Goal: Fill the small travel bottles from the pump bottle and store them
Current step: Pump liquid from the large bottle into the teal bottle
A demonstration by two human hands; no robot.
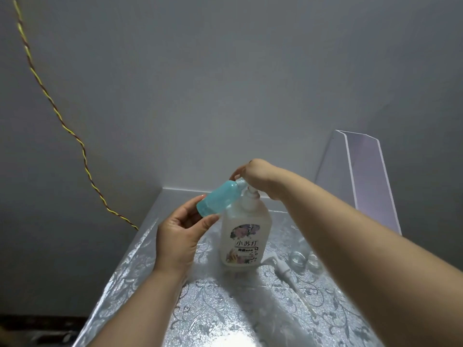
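A white pump bottle (244,231) with a flowered label stands on the silver patterned table (225,316). My right hand (255,177) presses on its pump head from above, fingers bent over the nozzle. My left hand (179,236) holds a small turquoise travel bottle (220,197) by its base, tilted, with its clear neck up against the pump's spout. The spout itself is hidden by my right hand.
A loose white pump (283,267) with a long dip tube lies right of the pump bottle. Small clear containers (304,260) sit beside it, partly behind my right forearm. A clear box (360,181) stands at the back right. A twisted cable (62,121) hangs on the wall at left.
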